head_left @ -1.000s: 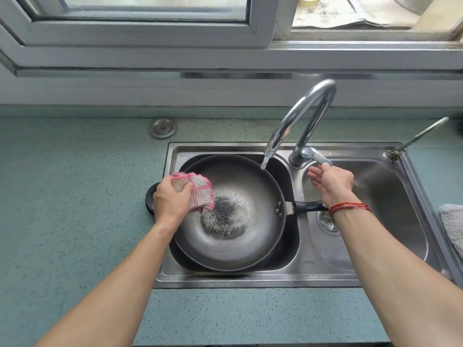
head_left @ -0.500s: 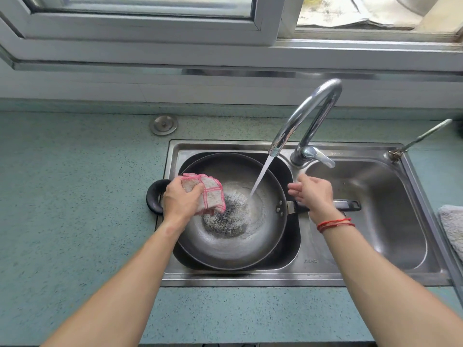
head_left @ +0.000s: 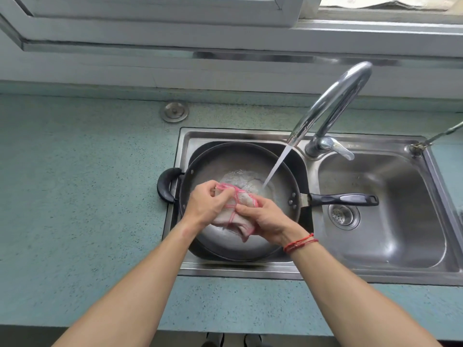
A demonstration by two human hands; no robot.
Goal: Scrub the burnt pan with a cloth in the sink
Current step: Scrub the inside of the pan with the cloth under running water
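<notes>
A dark round pan (head_left: pixel 220 159) lies in the left basin of the steel sink (head_left: pixel 250 270), its long black handle (head_left: pixel 343 199) reaching over the divider to the right. Water streams from the curved tap (head_left: pixel 333 101) into the pan and pools at its bottom. A white cloth with pink stripes (head_left: pixel 234 217) is bunched over the pan's middle. My left hand (head_left: pixel 206 202) grips its left side and my right hand (head_left: pixel 268 217) grips its right side. The burnt patch is hidden under cloth and hands.
The right basin has a drain strainer (head_left: pixel 342 215). The tap lever (head_left: pixel 338 147) sits at the tap base. A round metal cap (head_left: pixel 174 111) is set in the green speckled counter (head_left: pixel 75 196). A window frame runs along the back.
The tap was turned on and water now runs into the pan. My right hand left the tap lever and came to the cloth. Both hands now hold the cloth over the pan's middle.
</notes>
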